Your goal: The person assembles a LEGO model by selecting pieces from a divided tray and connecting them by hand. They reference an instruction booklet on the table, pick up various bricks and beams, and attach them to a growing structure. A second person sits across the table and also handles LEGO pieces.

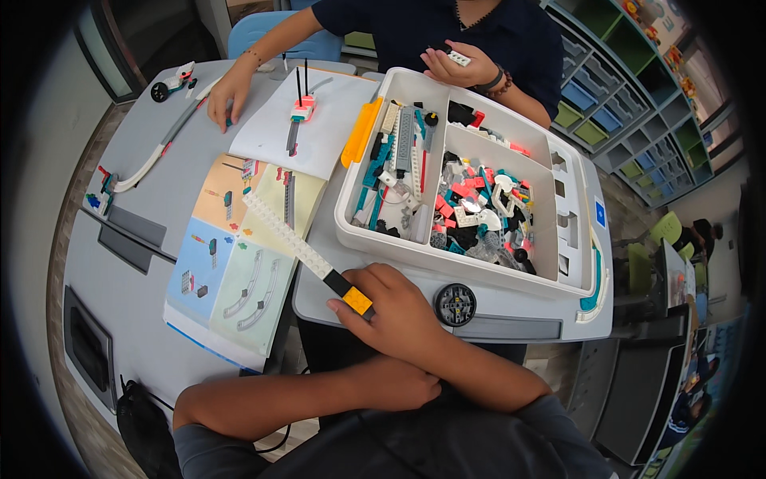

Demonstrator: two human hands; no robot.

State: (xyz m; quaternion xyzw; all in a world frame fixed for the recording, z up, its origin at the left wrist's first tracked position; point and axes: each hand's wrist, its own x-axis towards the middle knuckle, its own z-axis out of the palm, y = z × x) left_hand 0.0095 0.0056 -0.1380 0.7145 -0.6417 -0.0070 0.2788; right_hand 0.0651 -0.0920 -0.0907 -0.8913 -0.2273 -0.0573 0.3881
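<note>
Beam [299, 243] of white studded bricks, with black and yellow end, in right hand [391, 307].
Right fingers pinch its yellow end at the counter [152, 199] edge, so it lies slanted over the open instruction booklet [239, 279]; left hand [399, 383] is tucked below, fingers hidden.

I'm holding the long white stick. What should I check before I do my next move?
1. Grip on the stick: the right hand is closed on the black-and-yellow end of the long white beam. Ok.
2. Left hand free: it is tucked against the right forearm with its fingers hidden. Cannot tell.
3. Instruction booklet readable: it is open, but the beam lies across its pages. Not ok.
4. Parts bin ready: it is open, right beside the right hand. Ok.
5. Other person's hands out of the way: one hand is on the far table and the other hand holds a small white piece. Ok.
</note>
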